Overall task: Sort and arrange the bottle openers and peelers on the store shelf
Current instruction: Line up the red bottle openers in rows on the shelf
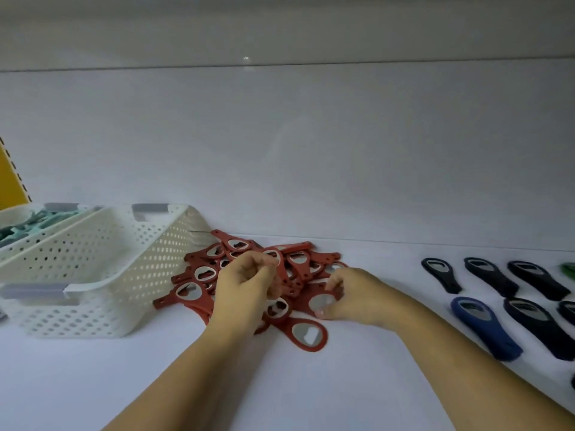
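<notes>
A loose pile of red bottle openers [202,273] lies on the white shelf [357,384], just right of a white basket. My left hand [249,284] is over the pile with its fingers curled round one red opener [278,259], lifted a little above the rest. My right hand [351,293] rests on the pile's right side and pinches another red opener [322,301] between thumb and fingers. One red opener [308,334] lies apart at the front of the pile.
A white perforated basket [102,275] stands left of the pile, tipped on its side, with a second basket [21,231] of teal items behind it. Dark blue and black openers [485,325] lie in rows at the right, a green one [569,269] at the edge.
</notes>
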